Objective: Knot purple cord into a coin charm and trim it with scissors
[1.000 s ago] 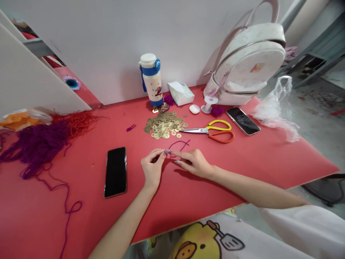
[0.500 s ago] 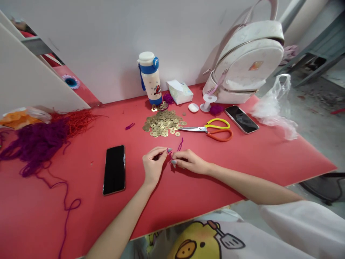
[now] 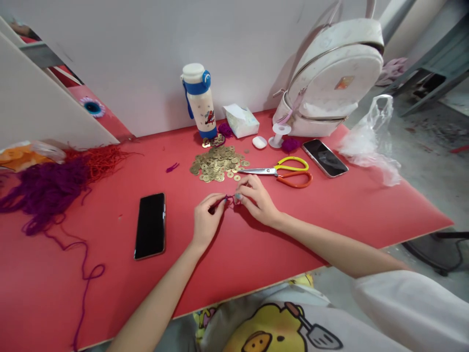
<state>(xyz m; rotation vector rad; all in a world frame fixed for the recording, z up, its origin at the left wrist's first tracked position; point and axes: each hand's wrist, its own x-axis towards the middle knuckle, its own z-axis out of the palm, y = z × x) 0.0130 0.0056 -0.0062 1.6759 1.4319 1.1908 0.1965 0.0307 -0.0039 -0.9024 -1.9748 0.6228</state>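
Note:
My left hand [image 3: 205, 217] and my right hand [image 3: 257, 199] meet over the middle of the red table [image 3: 330, 210], both pinched on a short piece of purple yarn [image 3: 227, 199] stretched between the fingertips. Just beyond them lies a pile of brass coins with holes [image 3: 217, 164]. A pair of scissors [image 3: 282, 172] with yellow and orange handles rests right of the coins, close to my right hand.
A black phone [image 3: 150, 231] lies left of my left hand, a second phone [image 3: 324, 157] at the right. Purple and red yarn heaps [image 3: 47, 186] sit far left. A bottle [image 3: 199, 100], tissue pack [image 3: 241, 121], spool [image 3: 278, 135], white backpack [image 3: 330, 78] and plastic bag [image 3: 370, 142] line the back.
The loose loop of purple yarn that stood out beyond my fingers has been drawn in to a short taut piece. Both hands shifted slightly toward the coins.

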